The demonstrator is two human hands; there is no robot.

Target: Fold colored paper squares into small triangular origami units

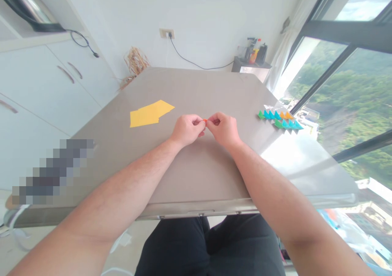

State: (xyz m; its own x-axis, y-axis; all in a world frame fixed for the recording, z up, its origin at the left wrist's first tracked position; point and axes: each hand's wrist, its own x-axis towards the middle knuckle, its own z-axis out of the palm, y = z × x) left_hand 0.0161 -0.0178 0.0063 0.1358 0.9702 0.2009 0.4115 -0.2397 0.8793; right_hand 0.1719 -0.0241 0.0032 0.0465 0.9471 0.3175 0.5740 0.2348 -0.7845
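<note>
A small piece of orange paper (pixel 205 120) is pinched between my two hands above the middle of the table; most of it is hidden by the fingers. My left hand (pixel 189 128) grips it from the left, thumb against fingers. From the other side my right hand (pixel 223 128) pinches it with thumb and forefinger. Yellow paper sheets (pixel 147 113) lie overlapping to the left of my hands. Off to the right stand two rows of small folded paper pieces (pixel 284 124) in green, blue and orange.
The grey table (pixel 202 174) reaches from my lap to the wall. A blurred-out dark object (pixel 52 174) lies at its left edge. A low cabinet (pixel 251 67) with bottles stands behind the far right corner. Windows (pixel 337 76) line the right side, white cupboards (pixel 39 100) the left.
</note>
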